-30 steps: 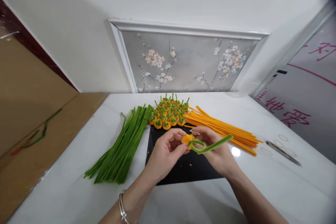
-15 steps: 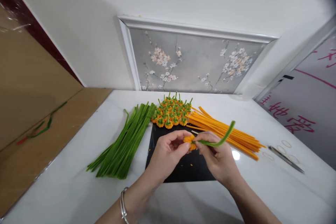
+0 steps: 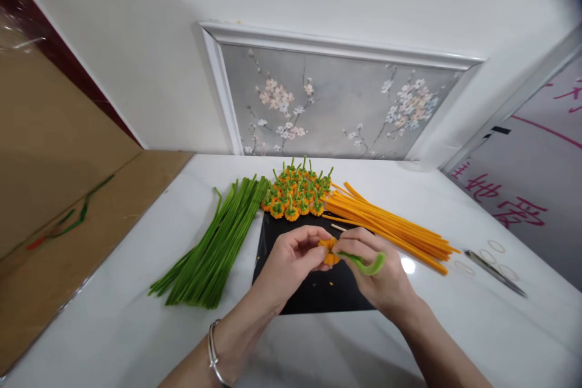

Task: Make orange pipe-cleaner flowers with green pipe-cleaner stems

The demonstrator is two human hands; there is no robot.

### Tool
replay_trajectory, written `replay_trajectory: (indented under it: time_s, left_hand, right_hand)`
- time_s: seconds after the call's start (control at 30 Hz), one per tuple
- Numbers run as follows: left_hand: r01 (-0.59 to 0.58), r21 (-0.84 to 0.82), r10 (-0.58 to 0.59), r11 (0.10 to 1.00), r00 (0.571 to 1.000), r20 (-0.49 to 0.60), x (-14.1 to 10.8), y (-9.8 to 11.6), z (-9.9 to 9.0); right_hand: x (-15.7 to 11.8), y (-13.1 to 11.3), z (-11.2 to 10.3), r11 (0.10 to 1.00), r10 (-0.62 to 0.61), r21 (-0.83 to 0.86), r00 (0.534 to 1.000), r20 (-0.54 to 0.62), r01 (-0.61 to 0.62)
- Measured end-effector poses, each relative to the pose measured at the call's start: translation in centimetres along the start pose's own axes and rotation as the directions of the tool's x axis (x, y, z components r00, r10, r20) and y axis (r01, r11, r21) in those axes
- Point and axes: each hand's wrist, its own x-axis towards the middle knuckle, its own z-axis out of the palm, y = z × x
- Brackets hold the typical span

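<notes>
Between my hands, over the black mat (image 3: 309,297), is a small orange pipe-cleaner pumpkin (image 3: 330,253). My left hand (image 3: 293,260) pinches its left side between thumb and fingers. My right hand (image 3: 379,270) is closed at its right side, gripping a green pipe cleaner (image 3: 364,262) where it meets the pumpkin. The green free end curls over my right fingers. Behind the mat stand several finished-looking orange pumpkins with green stems (image 3: 297,191), packed closely together. My fingertips partly hide the join between green and orange.
Left of the mat lies a bundle of green pipe cleaners (image 3: 213,248); right of it, a bundle of orange ones (image 3: 386,224). Farther right are tweezers (image 3: 495,273) and several clear rings (image 3: 488,256). Cardboard (image 3: 91,224) borders the white table on the left; a wall stands behind.
The green pipe cleaner's free end has swung down and toward me, from sticking out to the right to lying over my right fingers. My left hand keeps its hold on the pumpkin.
</notes>
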Motion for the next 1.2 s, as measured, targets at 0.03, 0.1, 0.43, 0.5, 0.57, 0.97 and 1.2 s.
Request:
replay_trajectory:
  time_s: [0.03,0.1,0.43,0.5,0.57,0.97,1.2]
  left_hand:
    - [0.000,0.006,0.000,1.000,1.000,-0.004,0.0,0.0,0.1]
    - [0.007,0.023,-0.007,1.000,1.000,-0.010,0.1,-0.1,0.1]
    - [0.051,0.161,-0.066,0.986,0.994,0.086,0.4,-0.2,-0.2]
    - [0.044,0.165,-0.057,0.985,0.995,0.076,0.5,-0.2,-0.2]
    - [0.030,0.164,-0.042,0.986,0.997,0.066,0.5,-0.1,-0.1]
    - [-0.017,0.102,0.011,0.995,0.998,0.062,0.3,0.2,-0.5]
    - [-0.166,0.246,0.140,0.955,0.983,0.119,0.6,-0.7,-0.6]
  right_hand:
    - [0.0,0.0,0.0,1.000,-0.009,-0.008,1.000,0.004,0.009]
    - [0.1,-0.1,-0.1,0.999,-0.025,-0.020,0.999,0.031,0.026]
    - [0.0,0.5,-0.2,0.997,-0.006,0.079,0.990,0.139,-0.006]
    - [-0.1,0.7,0.0,0.994,0.022,0.106,0.991,0.131,-0.036]
    - [-0.1,0.7,0.0,0.988,0.068,0.129,0.990,0.123,-0.084]
    - [0.0,0.8,0.2,0.839,0.375,0.323,0.895,0.240,-0.438]
    - [-0.1,1.0,0.3,0.870,0.402,0.234,0.900,0.171,-0.433]
